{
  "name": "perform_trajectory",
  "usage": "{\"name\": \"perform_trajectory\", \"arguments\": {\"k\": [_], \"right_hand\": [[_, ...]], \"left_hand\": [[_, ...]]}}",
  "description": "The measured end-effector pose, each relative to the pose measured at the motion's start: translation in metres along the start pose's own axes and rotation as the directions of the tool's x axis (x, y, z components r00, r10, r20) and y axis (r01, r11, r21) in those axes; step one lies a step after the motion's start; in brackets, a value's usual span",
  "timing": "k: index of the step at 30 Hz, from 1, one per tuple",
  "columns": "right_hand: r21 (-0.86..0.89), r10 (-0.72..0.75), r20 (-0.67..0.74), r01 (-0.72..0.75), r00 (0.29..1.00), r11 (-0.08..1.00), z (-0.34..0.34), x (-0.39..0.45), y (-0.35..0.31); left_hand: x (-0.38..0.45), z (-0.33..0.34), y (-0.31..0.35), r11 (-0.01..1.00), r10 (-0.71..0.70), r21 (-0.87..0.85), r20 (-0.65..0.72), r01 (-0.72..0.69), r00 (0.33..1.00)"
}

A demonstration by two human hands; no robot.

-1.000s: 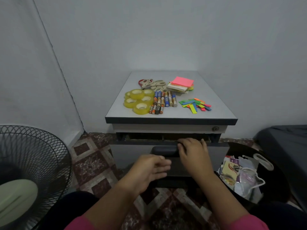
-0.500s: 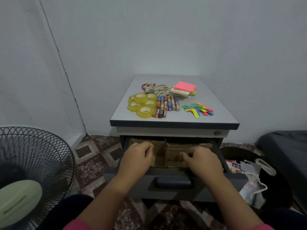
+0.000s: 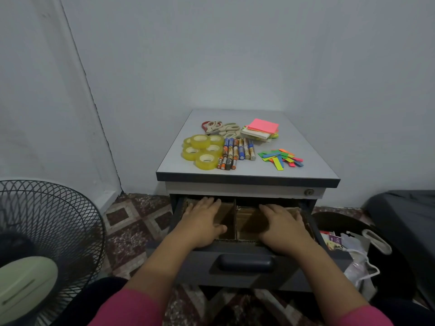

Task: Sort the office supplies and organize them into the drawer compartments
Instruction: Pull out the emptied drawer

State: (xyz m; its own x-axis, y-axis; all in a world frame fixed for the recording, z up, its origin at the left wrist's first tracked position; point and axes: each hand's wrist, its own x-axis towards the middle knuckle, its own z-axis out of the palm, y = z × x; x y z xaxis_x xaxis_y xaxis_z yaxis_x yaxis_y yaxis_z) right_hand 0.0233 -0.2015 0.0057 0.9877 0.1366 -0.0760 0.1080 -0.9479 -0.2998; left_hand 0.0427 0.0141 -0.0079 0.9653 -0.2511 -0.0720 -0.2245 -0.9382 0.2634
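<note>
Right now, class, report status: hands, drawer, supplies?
Left hand and right hand flat, open, inside the drawer. Drawer pulled out, cardboard divider between them. Tape rolls and batteries on the cabinet top, unsorted.

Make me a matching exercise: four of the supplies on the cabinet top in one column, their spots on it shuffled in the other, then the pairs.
Things:
1. tape rolls
2. scissors
3. sticky notes
4. paper strips

Places on the cabinet top:
A. back right
B. front left
C. front right
D. back left

Pairs: 1-B, 2-D, 3-A, 4-C
</note>
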Motion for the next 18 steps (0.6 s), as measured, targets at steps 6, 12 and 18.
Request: {"name": "perform_trajectory", "arguments": {"k": [6,12,18], "right_hand": [[-0.057,-0.004,-0.024,0.002,1.0,0.998,-0.007,0.002,-0.005],[-0.109,0.067,0.037,-0.063,0.997,0.992,-0.016,0.009,-0.017],[-0.098,0.123,0.054,-0.117,0.991,0.988,-0.03,0.007,-0.027]], "left_hand": [[-0.004,0.004,0.001,1.0,-0.016,0.026,-0.037,0.017,0.999],[-0.014,0.002,0.005,1.0,-0.03,0.007,-0.029,0.031,0.999],[-0.037,0.005,0.009,1.0,-0.017,-0.024,-0.092,0.015,0.996]]}}
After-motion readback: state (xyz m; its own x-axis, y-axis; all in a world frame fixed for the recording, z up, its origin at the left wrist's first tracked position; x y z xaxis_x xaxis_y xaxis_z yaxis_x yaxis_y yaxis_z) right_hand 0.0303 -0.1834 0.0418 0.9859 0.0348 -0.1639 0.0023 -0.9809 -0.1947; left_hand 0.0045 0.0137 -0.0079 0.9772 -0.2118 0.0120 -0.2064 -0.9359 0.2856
